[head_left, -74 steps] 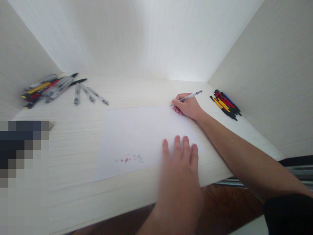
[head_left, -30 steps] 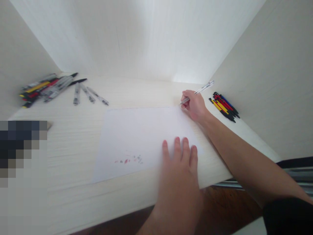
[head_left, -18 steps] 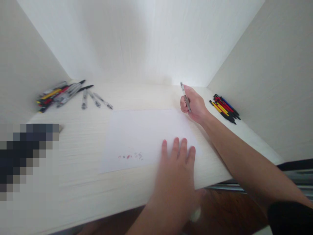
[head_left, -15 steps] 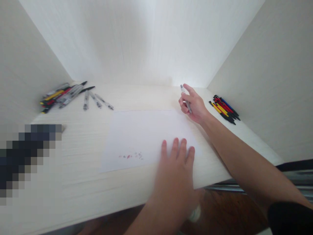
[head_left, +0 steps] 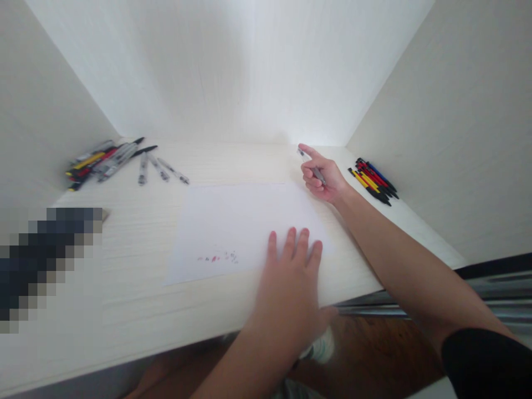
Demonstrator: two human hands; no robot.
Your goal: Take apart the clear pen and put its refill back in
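Note:
My right hand is closed around a clear-barrelled pen, held above the desk near the back wall, with the index finger stretched along its upper end. Fingers spread, my left hand lies flat on the lower right part of a white sheet of paper. Small red and dark scribbles mark the sheet near its lower edge. To the right of my right hand lies a group of yellow, red and blue pens with black ends.
At the back left, a heap of mixed pens lies by the side wall, with three clear pens beside it. A pixelated dark object covers the left side. White walls enclose the desk on three sides.
The pen in my right hand has tilted further left, and the fingers have curled more tightly around it. My left hand stays flat on the paper. The whole view has shifted slightly.

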